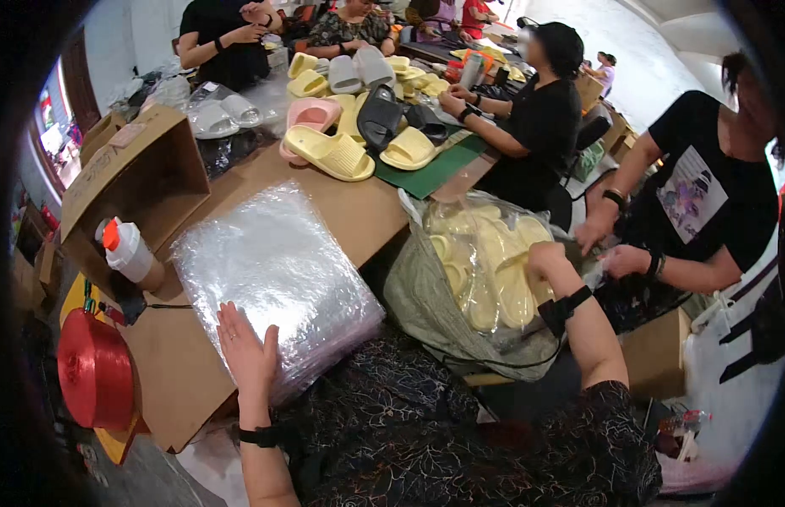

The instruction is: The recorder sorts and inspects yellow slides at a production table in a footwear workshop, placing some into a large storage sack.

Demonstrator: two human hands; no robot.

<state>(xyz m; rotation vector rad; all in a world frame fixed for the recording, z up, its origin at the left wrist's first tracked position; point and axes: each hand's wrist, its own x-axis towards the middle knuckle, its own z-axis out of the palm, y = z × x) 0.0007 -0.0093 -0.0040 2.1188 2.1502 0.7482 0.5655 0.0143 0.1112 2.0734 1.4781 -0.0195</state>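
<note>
Plastic, likely light and slippery: lift stacked sheets (274, 241) by an edge, with left hand (249, 348) open atop, right hand (548, 258) curled near slippers (512, 283), grasp unclear.

The worktop (359, 218) is brown and flat, with the look of cardboard, and runs from the lower left toward the back. A broad stack of clear plastic bags (274, 253) lies across its near part, shiny on top, one corner reaching the near edge. To the left, a cardboard box (132, 182) rests with its open side facing the stack; a white bottle (132, 256) with an orange cap stands just before it, near a thin dark cord (171, 306). Beyond the stack, a yellow slipper (332, 155) sits beside a pink slipper (315, 112). Farther right lies a green mat (447, 167).
</note>
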